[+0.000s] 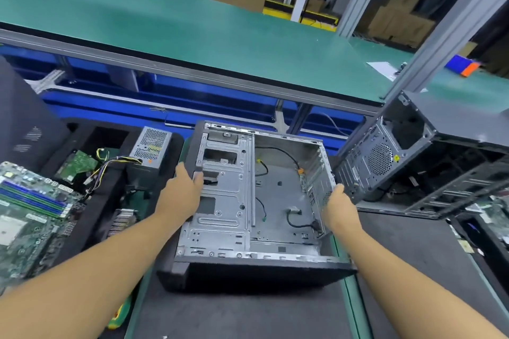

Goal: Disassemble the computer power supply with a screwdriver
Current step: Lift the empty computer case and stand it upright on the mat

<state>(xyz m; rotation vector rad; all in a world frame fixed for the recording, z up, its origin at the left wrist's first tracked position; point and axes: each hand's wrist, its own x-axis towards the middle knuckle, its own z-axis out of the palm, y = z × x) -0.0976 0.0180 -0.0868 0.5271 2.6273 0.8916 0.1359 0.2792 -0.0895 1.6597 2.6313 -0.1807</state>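
Observation:
An open, emptied computer case [275,187] lies on its side in front of me, with a few loose cables inside. My left hand [183,187] grips its left front edge at the drive bays. My right hand [340,206] holds its right rear wall. A grey power supply [150,148] with a bundle of coloured wires stands on the bench to the left of the case, apart from it. A green-handled tool [118,316], probably the screwdriver, shows under my left forearm; most of it is hidden.
A motherboard [30,206] and a hard drive [77,164] lie at the left. A second dark case [413,157] stands tilted at the right. A green conveyor shelf [192,22] runs across behind, with an aluminium post [440,27] at right.

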